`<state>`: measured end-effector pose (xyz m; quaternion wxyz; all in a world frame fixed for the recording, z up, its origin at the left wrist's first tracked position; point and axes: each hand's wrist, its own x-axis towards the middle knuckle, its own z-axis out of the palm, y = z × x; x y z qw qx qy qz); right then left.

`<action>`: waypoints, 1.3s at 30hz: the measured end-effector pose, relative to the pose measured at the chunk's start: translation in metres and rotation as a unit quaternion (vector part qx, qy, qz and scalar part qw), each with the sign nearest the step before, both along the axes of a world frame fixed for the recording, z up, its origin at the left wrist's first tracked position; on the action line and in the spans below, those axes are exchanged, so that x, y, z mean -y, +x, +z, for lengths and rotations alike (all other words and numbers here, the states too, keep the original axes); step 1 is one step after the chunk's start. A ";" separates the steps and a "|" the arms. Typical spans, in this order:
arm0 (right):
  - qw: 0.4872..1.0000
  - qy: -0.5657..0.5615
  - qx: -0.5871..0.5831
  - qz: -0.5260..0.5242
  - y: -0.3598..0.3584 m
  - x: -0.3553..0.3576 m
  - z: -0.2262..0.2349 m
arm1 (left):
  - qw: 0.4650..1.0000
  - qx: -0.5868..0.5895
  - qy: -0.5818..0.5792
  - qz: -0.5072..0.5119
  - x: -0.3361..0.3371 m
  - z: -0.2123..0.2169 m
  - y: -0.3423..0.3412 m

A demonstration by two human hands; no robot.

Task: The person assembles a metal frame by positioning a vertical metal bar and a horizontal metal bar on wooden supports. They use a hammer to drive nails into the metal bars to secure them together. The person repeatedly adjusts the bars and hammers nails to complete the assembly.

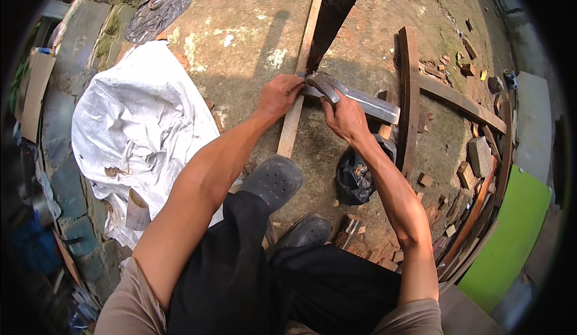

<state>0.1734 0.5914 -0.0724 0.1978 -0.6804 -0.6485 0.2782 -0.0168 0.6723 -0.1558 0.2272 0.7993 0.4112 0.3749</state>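
Observation:
My left hand [281,97] is closed, its fingertips pinched against a narrow wooden strip [293,124]; whatever they hold is hidden. Close beside it, my right hand [347,115] grips what looks like a hammer [324,86], its curved grey metal end near the left fingertips. Under the hammer, a grey bar or board [369,105] runs to the right from the strip. A dark, broad beam [336,16] extends away from where these pieces meet.
White sacking [144,112] lies at the left, and a black plastic bag [353,176] sits below my right hand. Reddish-brown timbers [409,94] stand to the right, with wood offcuts [466,176] and a green panel [508,233] beyond. My shoe [273,182] is near the strip's lower end.

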 end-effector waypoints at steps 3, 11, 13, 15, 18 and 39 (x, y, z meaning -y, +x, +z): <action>1.000 0.009 0.000 -0.014 0.001 -0.001 0.017 | 1.000 -0.001 0.009 0.002 -0.001 -0.004 -0.005; 0.992 0.105 -0.070 -0.025 -0.009 0.003 0.006 | 1.000 -0.004 -0.003 -0.001 0.001 -0.002 -0.001; 0.999 -0.006 0.008 -0.044 -0.009 -0.006 0.011 | 1.000 -0.009 0.000 -0.005 -0.001 -0.001 -0.004; 0.997 0.062 -0.029 -0.047 -0.006 -0.009 0.014 | 1.000 0.002 0.000 0.005 0.000 0.001 -0.002; 0.969 0.173 -0.152 -0.093 -0.016 0.002 0.049 | 1.000 0.009 -0.016 0.008 0.006 0.004 -0.003; 0.998 0.014 -0.016 -0.059 -0.004 -0.006 0.020 | 1.000 0.001 0.005 0.007 0.000 -0.005 -0.002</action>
